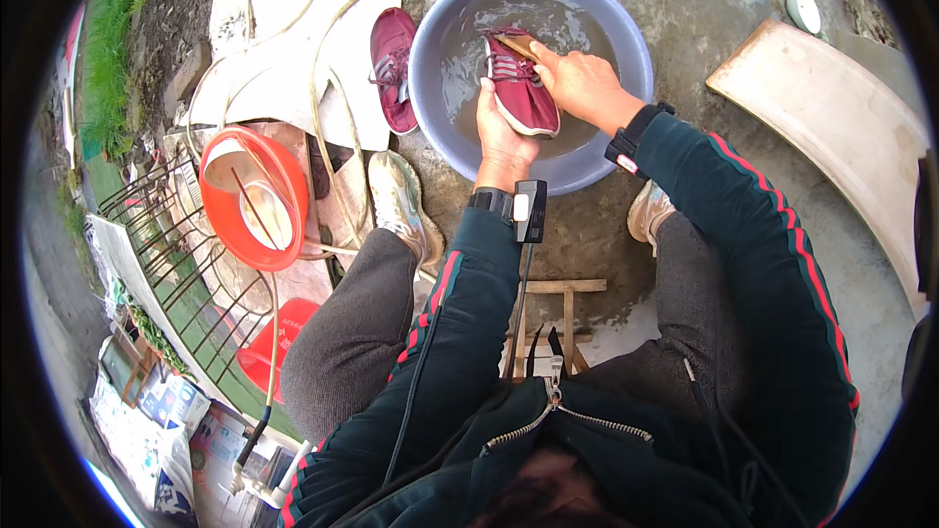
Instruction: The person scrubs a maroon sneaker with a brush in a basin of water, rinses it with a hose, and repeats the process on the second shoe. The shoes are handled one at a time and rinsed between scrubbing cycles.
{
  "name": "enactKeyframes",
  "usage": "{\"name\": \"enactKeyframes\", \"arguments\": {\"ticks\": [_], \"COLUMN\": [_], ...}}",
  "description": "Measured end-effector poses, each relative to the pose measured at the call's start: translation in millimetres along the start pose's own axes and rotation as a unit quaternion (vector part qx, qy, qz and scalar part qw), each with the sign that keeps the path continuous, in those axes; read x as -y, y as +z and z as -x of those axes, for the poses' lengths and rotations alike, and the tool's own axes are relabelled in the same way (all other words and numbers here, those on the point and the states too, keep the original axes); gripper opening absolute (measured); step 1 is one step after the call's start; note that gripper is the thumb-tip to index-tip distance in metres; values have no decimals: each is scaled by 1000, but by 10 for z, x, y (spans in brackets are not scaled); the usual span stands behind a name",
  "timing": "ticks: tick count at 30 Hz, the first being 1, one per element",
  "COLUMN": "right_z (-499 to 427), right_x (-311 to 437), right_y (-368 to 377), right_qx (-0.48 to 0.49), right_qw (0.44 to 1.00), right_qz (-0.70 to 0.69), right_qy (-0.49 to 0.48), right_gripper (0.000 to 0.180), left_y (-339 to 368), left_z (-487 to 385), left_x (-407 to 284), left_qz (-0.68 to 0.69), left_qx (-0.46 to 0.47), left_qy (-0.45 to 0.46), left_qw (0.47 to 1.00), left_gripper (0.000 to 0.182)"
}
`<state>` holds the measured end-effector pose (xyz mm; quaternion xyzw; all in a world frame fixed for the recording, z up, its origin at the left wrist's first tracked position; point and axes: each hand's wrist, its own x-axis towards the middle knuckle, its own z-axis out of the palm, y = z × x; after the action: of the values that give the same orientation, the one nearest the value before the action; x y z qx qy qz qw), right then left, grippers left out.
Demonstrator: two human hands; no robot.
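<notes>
My left hand point(502, 136) holds a maroon lace-up shoe point(522, 104) from below, its toe towards me, above a blue-grey plastic basin point(640, 66). Murky water point(458, 37) lies in the basin. In my right hand point(585, 84) is a brown brush-like tool point(517, 42), its far end at the shoe's opening; its working side is hidden. A second maroon shoe point(394, 66) stands outside the basin, against its left rim.
An orange-red bucket point(299, 194) with a pale container inside stands left, beside a metal rack point(172, 264). A hose point(317, 81) loops over white boards. A curved pale panel point(814, 114) lies right, near a small white bowl point(804, 9). A wooden stool point(568, 308) is below me.
</notes>
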<state>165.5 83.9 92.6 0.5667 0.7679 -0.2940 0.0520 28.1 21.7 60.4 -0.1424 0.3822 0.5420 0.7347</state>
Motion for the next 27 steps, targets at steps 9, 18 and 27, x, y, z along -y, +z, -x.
{"name": "enactKeyframes", "arguments": {"ticks": [9, 18, 27], "right_z": [264, 560, 246], "right_x": [103, -58, -28], "right_y": [-47, -85, -135], "right_qx": [71, 88, 54], "right_qw": [993, 989, 997], "right_qz": [-83, -85, -44], "right_qy": [41, 78, 41], "right_gripper": [51, 53, 52], "left_y": [23, 35, -7], "left_z": [64, 52, -42], "left_x": [106, 73, 71], "left_qz": [-29, -64, -86], "left_qx": [-6, 1, -20], "left_qy": [-4, 3, -20], "left_qw": [1000, 998, 996], "left_gripper": [55, 57, 62]}}
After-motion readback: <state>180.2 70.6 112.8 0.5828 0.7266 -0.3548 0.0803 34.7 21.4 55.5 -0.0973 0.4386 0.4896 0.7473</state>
